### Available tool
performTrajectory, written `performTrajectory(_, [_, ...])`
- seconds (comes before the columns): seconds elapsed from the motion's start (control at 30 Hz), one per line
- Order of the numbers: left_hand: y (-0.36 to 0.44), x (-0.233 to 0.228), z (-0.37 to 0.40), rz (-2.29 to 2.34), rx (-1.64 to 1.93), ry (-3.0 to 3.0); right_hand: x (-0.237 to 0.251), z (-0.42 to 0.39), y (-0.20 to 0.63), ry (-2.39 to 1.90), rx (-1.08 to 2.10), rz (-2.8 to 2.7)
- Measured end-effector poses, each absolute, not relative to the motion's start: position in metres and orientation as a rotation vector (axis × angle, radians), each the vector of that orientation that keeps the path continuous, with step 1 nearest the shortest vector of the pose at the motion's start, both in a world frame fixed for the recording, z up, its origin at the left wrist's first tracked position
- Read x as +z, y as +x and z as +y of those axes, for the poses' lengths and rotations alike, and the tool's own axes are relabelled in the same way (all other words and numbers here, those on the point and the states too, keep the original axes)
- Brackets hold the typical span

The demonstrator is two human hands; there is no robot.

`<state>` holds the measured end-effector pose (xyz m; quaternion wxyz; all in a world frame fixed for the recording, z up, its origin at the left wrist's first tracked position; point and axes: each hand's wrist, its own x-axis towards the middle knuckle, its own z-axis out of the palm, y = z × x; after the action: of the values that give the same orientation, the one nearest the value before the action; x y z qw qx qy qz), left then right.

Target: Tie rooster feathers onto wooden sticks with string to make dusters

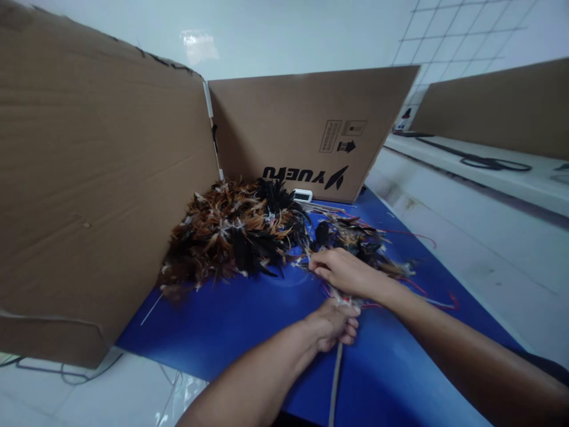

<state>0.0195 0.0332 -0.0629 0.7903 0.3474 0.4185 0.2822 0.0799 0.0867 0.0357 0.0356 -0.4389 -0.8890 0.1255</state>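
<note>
My left hand is closed round a thin greyish stick, whose lower end points down toward the front. A whitish, partly red bit shows at the top of that hand. Just beyond it, my right hand has its fingers curled together and pointing left, at the edge of loose feathers; what they pinch is hidden. Behind it lies a loose heap of dark and brown feathers with red strands. To the left is a large pile of brown and black feather bunches with whitish ends.
Cardboard panels wall off the left, and a printed one stands at the back. A small white device sits before it. Blue sheeting covers the table. Scissors and a small bottle rest on the right-hand ledge.
</note>
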Motion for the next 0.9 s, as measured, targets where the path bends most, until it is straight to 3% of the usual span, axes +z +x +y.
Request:
performTrajectory(0.47, [0.021,-0.071,0.038,0.927,0.623,0.774,-0.013,0.153,0.002,-1.673,0.289,-2.718])
performTrajectory(0.9, [0.019,-0.065,0.038,0.89,0.621,0.726,0.016,0.142,0.051,-1.41,1.122,-2.347])
